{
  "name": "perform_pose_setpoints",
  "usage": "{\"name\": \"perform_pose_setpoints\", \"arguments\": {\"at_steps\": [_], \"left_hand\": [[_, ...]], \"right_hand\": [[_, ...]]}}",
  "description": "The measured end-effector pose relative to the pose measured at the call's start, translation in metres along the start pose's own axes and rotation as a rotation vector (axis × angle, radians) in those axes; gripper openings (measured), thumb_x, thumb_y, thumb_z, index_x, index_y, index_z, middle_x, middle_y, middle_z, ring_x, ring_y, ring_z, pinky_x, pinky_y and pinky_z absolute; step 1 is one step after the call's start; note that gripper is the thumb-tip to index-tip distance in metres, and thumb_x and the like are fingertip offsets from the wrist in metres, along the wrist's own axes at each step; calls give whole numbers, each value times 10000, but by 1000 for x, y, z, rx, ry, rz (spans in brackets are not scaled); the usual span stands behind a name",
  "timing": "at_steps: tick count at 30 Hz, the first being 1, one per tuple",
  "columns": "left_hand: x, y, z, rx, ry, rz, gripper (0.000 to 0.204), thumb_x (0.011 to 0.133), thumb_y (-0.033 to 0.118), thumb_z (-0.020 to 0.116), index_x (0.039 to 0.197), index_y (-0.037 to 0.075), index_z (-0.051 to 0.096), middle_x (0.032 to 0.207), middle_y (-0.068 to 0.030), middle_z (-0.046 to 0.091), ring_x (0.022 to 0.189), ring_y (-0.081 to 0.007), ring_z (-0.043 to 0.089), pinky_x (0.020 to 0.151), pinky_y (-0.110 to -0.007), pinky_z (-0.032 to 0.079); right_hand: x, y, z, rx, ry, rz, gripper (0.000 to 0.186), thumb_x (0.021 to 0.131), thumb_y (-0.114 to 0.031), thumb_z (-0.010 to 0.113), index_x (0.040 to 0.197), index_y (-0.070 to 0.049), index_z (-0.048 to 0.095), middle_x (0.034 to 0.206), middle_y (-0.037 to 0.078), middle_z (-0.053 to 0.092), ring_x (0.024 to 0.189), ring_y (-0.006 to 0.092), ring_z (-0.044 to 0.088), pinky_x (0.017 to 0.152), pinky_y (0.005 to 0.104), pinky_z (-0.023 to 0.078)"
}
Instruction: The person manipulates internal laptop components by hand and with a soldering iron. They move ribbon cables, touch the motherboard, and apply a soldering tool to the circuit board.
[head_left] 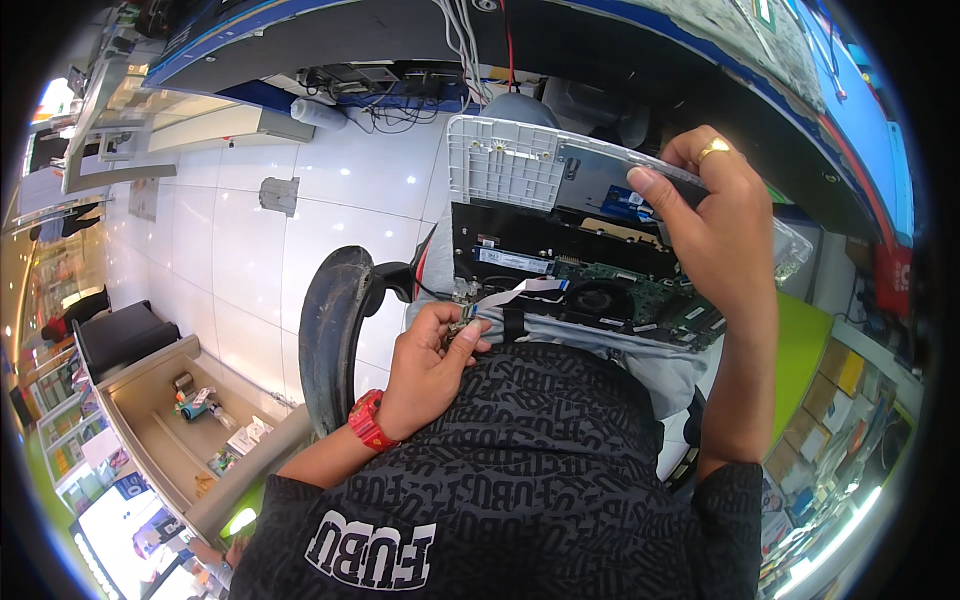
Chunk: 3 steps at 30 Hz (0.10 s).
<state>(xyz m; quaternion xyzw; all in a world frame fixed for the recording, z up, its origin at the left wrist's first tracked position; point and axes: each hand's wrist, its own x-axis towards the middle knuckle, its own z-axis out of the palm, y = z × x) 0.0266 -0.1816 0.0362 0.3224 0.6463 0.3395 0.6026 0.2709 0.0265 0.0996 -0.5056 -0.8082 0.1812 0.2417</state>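
An opened laptop (600, 300) lies across my lap, its inside showing a green circuit board, a round fan and a long slim module. My right hand (728, 215) grips the upper edge of a silver laptop cover panel (505, 160), thumb on the near face and fingers behind. The panel stands tilted up along the laptop's far side, its ribbed inner face toward me. At the near left corner, my left hand (425, 362) pinches a small circuit board (465, 310), mostly hidden by the fingers. A white flat ribbon cable (518, 292) with blue ends runs from there over the laptop.
A dark workbench (650, 75) with hanging cables crosses the far side. Left of my lap stands a black chair armrest (335, 340). An open drawer (190, 400) with small items is at lower left, and a glass display case (840, 420) at right.
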Motion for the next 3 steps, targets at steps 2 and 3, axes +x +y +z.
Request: {"name": "perform_pose_setpoints", "arguments": {"at_steps": [2,3], "left_hand": [[1,-2,-1,-8,-10,22,293,1098,139,527,1325,-3,407,1115,-159,704,906,-149,709,796,-261,556],[1,-4,-2,-9,-22,30,327,1094,150,544,1352,9,402,1134,-155,708,935,-156,712,801,-265,558]], "right_hand": [[0,-1,0,-3,-5,30,333,880,-347,794,865,-42,659,800,85,650,764,272,637,706,397,494],[0,-1,1,-2,-5,29,333,880,-347,794,865,-42,659,800,85,650,764,272,637,706,397,494]]}}
